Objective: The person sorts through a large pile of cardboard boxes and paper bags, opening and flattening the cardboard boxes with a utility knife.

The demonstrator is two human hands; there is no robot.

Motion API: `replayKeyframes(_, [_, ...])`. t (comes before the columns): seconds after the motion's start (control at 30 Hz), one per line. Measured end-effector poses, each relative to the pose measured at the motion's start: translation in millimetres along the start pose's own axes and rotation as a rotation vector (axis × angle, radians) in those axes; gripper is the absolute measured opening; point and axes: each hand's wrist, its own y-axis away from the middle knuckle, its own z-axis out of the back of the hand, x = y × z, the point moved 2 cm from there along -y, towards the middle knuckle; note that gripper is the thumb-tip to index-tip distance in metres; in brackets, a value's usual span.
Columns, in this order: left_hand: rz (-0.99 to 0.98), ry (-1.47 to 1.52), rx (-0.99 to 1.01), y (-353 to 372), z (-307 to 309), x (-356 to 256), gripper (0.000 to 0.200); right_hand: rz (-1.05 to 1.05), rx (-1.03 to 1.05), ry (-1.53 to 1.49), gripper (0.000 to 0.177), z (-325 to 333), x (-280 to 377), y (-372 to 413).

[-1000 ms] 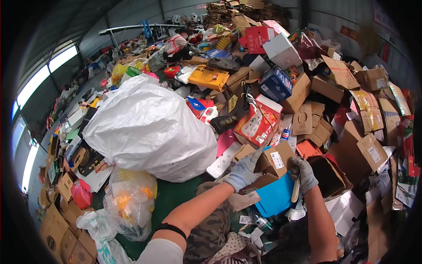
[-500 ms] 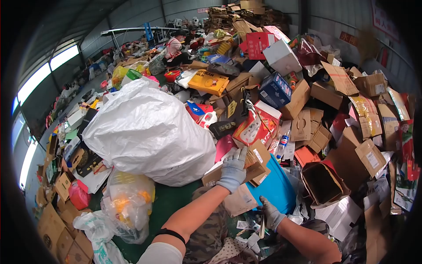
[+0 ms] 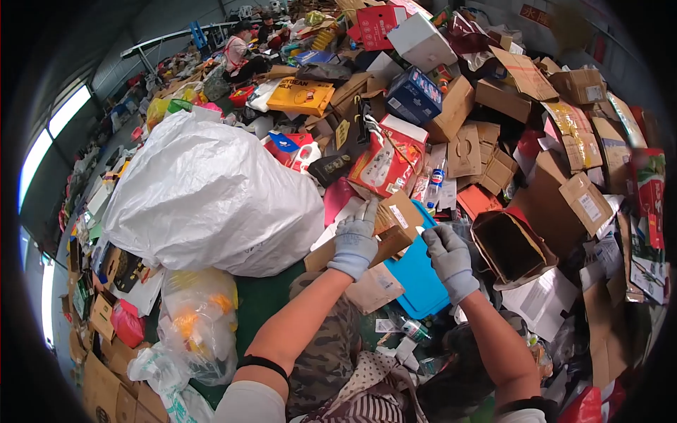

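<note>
The view contains one large white plastic sack (image 3: pixel 211 197), one flat blue plastic panel (image 3: pixel 419 282) and two background people (image 3: pixel 238 55).

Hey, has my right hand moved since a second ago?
Yes. Your right hand has moved up, away from your body and closer to the open cardboard box, judged against that box.

And the left hand (image 3: pixel 355 243) is on the cardboard (image 3: pixel 400 216) beside the blue tray (image 3: pixel 419 282); right hand (image 3: pixel 449 262) over its right edge, perhaps touching.
</note>
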Motion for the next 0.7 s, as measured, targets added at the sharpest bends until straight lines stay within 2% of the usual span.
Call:
replayKeyframes(0.1, [-0.036,-0.020,0.019,2.1,-5.8,-9.3,0.079,0.117,-0.051,0.462,0.027,0.5,13.1,-6.4])
replayKeyframes(0.2, [-0.025,-0.045,0.081,3.4,-5.6,-14.7,0.079,0.002,0.049,0.472,0.026,-4.4,25.9,-6.2])
replayKeyframes(0.5, [-0.060,0.093,-0.073,7.8,-0.4,-17.7,0.070,0.154,-0.073,0.499,0.027,-13.9,27.4,0.1])
replayKeyframes(0.7, [-0.036,0.076,-0.048,9.2,2.5,-23.7,0.065,0.231,-0.072,0.592,0.025,-16.9,23.6,-0.2])
